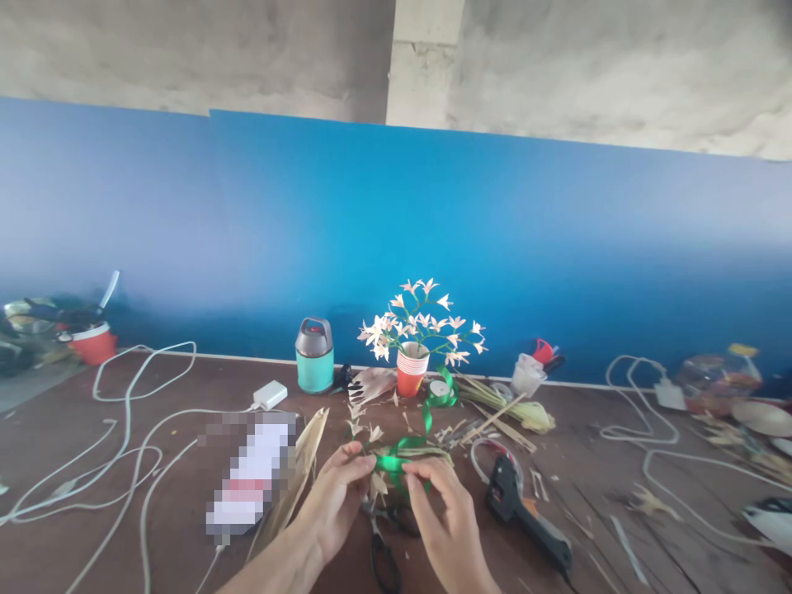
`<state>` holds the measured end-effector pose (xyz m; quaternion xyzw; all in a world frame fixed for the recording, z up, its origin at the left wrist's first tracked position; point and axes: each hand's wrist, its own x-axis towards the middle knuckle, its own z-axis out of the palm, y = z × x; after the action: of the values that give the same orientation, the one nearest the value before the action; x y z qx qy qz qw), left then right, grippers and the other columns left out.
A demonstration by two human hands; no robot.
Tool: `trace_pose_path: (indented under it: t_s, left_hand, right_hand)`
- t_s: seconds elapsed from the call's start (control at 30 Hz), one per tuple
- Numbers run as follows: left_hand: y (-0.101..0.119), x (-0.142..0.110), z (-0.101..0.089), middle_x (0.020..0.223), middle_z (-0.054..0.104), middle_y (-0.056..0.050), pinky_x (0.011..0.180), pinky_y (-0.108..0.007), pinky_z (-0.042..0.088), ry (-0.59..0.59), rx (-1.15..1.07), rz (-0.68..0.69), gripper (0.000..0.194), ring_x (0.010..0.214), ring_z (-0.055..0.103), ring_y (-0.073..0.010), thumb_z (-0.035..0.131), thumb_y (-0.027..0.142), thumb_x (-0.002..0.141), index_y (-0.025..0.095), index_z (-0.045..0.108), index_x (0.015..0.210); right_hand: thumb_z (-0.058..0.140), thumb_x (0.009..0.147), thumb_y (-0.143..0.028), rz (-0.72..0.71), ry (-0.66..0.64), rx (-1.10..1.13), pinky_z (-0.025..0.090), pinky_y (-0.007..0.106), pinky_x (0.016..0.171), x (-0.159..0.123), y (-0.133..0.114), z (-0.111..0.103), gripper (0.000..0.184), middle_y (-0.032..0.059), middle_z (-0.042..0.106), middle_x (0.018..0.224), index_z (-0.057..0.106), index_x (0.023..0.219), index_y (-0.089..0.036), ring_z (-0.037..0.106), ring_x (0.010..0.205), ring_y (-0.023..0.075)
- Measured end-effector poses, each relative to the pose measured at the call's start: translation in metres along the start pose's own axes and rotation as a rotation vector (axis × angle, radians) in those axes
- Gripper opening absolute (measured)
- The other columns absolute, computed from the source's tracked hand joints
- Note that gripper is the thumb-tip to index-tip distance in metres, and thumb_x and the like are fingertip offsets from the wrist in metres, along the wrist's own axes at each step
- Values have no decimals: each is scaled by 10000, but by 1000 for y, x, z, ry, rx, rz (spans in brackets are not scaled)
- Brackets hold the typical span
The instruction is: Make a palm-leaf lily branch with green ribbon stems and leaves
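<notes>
My left hand (334, 495) and my right hand (444, 516) meet over the brown table (186, 388), fingers pinched on a green ribbon (396, 462) wound round a stem of pale leaf flowers (362, 429). The ribbon runs back to its spool (440, 389). Beyond stands an orange-and-white cup (412, 371) with a bouquet of pale handmade flowers (421, 322). Black scissors (387, 553) lie under my hands.
A black glue gun (523, 511) lies right of my hands. White cables (124, 445) loop across the left side, with a white adapter (270, 394). A teal container (314, 355), dried leaf strips (504, 404), a white cup (527, 375) and a red bowl (92, 342) stand along the blue wall.
</notes>
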<state>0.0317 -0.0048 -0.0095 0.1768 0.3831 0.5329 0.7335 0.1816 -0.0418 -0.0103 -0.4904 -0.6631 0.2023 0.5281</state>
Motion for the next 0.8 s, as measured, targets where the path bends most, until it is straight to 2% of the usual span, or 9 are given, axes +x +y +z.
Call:
trace_pose_path:
  t_s: [0.13,0.23,0.3,0.4,0.5,0.57,0.67,0.8]
  left_hand:
    - [-5,-6,4,493,484,97,492,-187,350,-65,145,136,337,464,475,-73,713,105,553,188,482,784]
    - [-9,-7,5,478,463,102,487,-188,331,-79,298,217,313,460,445,-69,707,123,551,184,485,763]
    - [-12,-4,3,466,456,103,479,-189,319,-81,354,232,321,455,431,-69,708,141,532,182,479,752]
    - [-13,2,1,440,439,112,449,-186,281,-96,431,223,336,421,389,-63,695,151,515,185,464,757]
    - [-10,0,2,459,441,112,456,-186,282,-139,566,288,318,431,382,-60,662,117,543,186,457,775]
    - [-7,-4,4,490,453,105,485,-189,307,-175,656,347,301,467,402,-63,634,77,565,182,459,785]
    - [-2,-10,7,498,459,102,506,-195,329,-212,733,339,286,479,419,-67,599,44,588,179,457,796]
    - [0,-11,6,509,479,99,526,-202,355,-248,826,357,305,501,461,-83,591,29,596,187,445,812]
  right_hand:
    - [512,792,-152,-99,-30,-104,447,282,701,-3,-5,4,72,53,595,792,571,808,-191,554,774,190]
    - [556,741,-130,-87,-102,-203,442,284,658,-3,-5,8,62,39,583,728,558,727,-191,544,726,192]
    - [553,729,-120,-63,-96,-214,442,280,640,-3,-5,8,79,35,580,703,549,696,-192,543,704,192]
    - [514,754,-121,-3,-45,-130,457,292,718,0,-4,5,97,65,615,812,580,775,-188,568,799,207]
    - [498,783,-149,108,-103,-4,462,290,772,2,-2,1,179,85,640,924,618,910,-187,585,879,214]
    - [490,795,-165,188,-179,74,473,279,750,2,-1,1,210,80,661,912,636,945,-183,606,847,208]
    - [464,808,-175,264,-272,153,482,271,707,1,-1,3,238,73,681,851,661,942,-167,624,781,200]
    - [483,791,-180,266,-267,139,478,257,665,2,-3,2,224,64,682,800,680,897,-158,624,737,196]
